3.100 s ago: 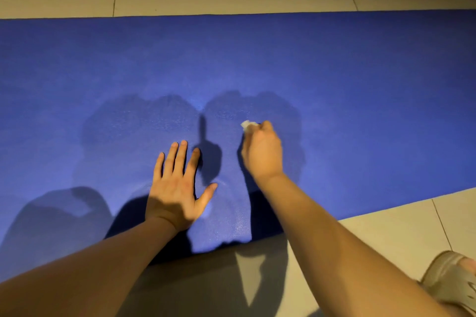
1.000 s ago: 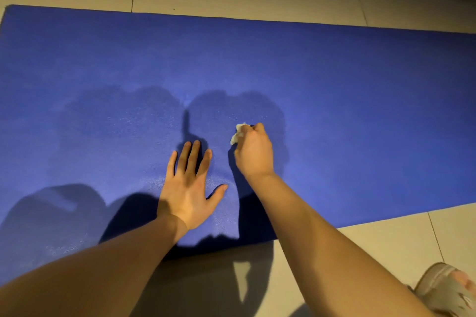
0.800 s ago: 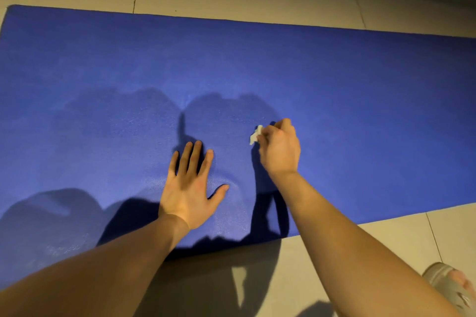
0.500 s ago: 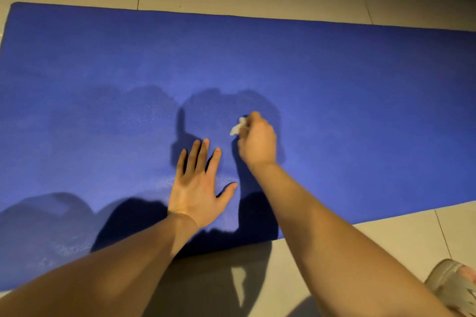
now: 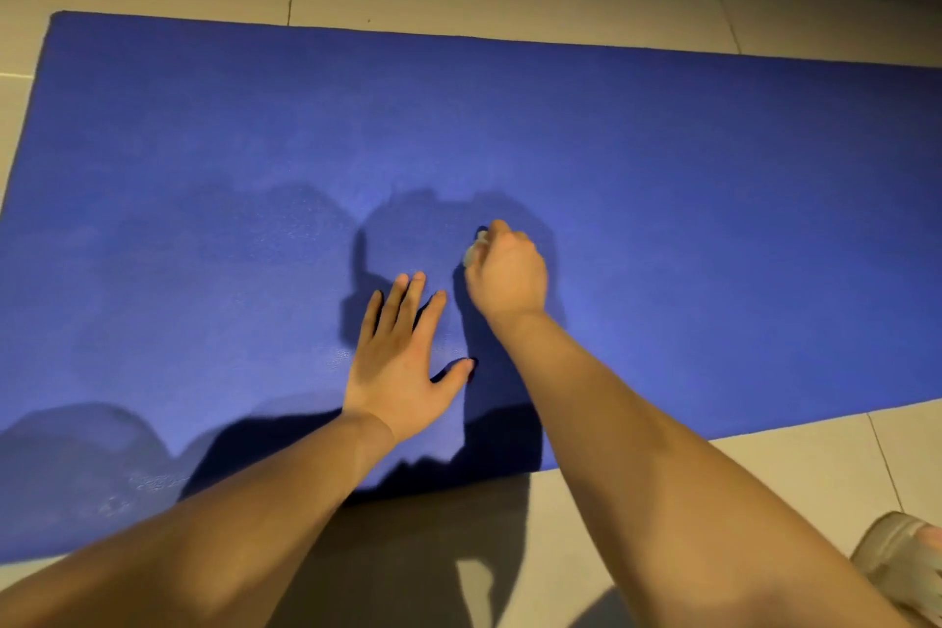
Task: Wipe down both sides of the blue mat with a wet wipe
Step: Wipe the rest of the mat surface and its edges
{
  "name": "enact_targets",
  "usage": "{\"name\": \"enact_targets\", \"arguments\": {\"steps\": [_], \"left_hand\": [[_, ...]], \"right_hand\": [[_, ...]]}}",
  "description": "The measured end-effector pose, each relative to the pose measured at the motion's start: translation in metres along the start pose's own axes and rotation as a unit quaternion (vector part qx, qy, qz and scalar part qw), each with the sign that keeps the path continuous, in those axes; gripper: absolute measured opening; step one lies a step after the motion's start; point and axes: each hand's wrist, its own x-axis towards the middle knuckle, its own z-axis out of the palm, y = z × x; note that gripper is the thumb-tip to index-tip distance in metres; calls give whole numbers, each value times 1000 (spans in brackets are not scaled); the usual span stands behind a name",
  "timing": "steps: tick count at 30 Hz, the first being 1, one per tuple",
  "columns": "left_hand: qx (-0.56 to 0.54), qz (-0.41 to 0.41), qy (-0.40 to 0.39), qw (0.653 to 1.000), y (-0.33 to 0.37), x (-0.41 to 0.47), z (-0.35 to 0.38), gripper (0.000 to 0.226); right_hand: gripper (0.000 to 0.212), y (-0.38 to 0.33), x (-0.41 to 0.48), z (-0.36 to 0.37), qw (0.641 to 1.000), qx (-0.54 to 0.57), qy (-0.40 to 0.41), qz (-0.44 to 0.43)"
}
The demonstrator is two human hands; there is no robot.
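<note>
One blue mat [image 5: 662,219]: left hand [image 5: 395,372] flat, fingers spread; right hand [image 5: 509,275] curls fingers round one seemingly balled wipe [image 5: 471,252].

wet wipe [image 5: 471,251] mostly hidden, mat [image 5: 662,158] cropped right

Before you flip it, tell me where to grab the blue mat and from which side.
Probably pinch the blue mat at its near long edge, coming from the tiled floor nearest the person: it lies thin and flat, and that edge is free. The left hand resting flat on it must lift first.
</note>
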Motion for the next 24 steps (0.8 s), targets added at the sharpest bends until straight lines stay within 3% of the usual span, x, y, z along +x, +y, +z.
{"name": "enact_targets", "arguments": {"steps": [3,6,8,12,16,24], "left_hand": [[-29,-3,33,999,-17,-3,-20,74],[-15,-82,65,994,-45,-9,-45,84],[-9,-128,1,992,-56,-14,-60,108],[55,-123,-215,967,-54,-12,-78,158],[136,-106,-244,954,-47,-10,-80,166],[185,-117,-256,942,-35,-7,-81,166]], "right_hand": [[23,-36,-16,19,995,-6,-43,-89],[18,-38,-21,17,991,-29,-56,-118],[14,-16,-16,6,994,-40,-47,-87],[18,45,-10,-25,999,-26,-8,27],[17,49,-21,-25,997,10,15,78],[12,-28,-64,23,994,27,-65,-83]]}}
